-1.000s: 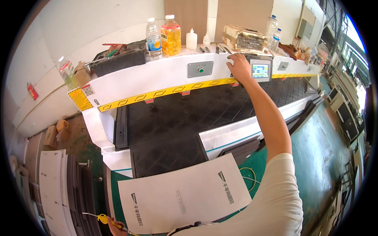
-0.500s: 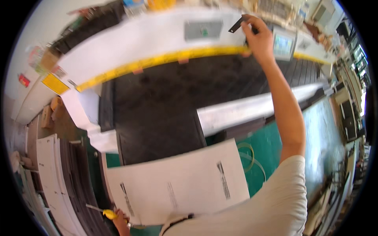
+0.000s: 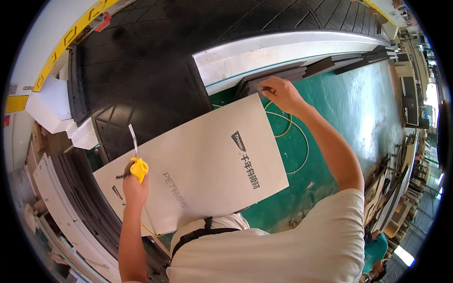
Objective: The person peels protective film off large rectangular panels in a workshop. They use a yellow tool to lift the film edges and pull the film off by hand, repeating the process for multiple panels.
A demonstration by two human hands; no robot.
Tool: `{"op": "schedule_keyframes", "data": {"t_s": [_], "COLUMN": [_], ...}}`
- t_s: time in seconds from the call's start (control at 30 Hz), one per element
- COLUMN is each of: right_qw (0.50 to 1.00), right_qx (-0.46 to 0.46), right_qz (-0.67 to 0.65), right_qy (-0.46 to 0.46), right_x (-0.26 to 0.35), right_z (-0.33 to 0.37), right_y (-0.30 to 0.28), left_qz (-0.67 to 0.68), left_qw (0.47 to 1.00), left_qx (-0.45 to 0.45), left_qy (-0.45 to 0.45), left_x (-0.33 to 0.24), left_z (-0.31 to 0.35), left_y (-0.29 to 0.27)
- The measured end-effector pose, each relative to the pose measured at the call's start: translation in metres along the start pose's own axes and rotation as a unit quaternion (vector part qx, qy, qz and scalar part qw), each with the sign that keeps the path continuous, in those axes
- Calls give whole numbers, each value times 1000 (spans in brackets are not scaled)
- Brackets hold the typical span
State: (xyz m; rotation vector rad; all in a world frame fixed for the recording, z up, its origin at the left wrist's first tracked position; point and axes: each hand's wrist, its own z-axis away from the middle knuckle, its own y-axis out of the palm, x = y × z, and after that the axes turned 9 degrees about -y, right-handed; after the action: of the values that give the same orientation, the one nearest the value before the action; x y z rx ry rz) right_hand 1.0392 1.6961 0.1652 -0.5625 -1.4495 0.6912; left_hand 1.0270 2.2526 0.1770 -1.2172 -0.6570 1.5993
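My left hand (image 3: 135, 187) is closed round a yellow air blow gun (image 3: 138, 169) with a slim metal nozzle pointing away from me, above the left side of a large pale board (image 3: 212, 165). The board carries dark printing, with its near edge at my waist and its far edge by the black machine bed (image 3: 141, 75). My right hand (image 3: 282, 94) is by the board's far right corner, thumb and fingers pinched together on a small dark flat piece (image 3: 263, 88), mostly hidden by the fingers.
A white rail (image 3: 283, 49) runs along the bed's near side, with dark panels (image 3: 278, 78) stacked below it. A yellow and white hose (image 3: 302, 160) loops over the green floor (image 3: 330, 118). More boards (image 3: 61, 203) lean at the left. Another person (image 3: 375, 250) shows at lower right.
My right hand has come down from the machine's front to the board's corner. My left hand has lifted the blow gun over the board. The view has tilted downward.
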Motion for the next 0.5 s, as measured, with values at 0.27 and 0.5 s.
{"op": "schedule_keyframes", "data": {"t_s": [0.27,0.5], "right_qw": [944,920], "right_qx": [10,34], "right_qz": [172,238], "right_qy": [-282,-310], "right_x": [-21,-19], "right_z": [-5,-8], "right_y": [10,15], "left_qz": [-80,-80], "left_qw": [984,985], "left_qx": [9,6], "left_qy": [159,151], "left_x": [-23,-12], "left_z": [-36,-43], "left_y": [31,40]}}
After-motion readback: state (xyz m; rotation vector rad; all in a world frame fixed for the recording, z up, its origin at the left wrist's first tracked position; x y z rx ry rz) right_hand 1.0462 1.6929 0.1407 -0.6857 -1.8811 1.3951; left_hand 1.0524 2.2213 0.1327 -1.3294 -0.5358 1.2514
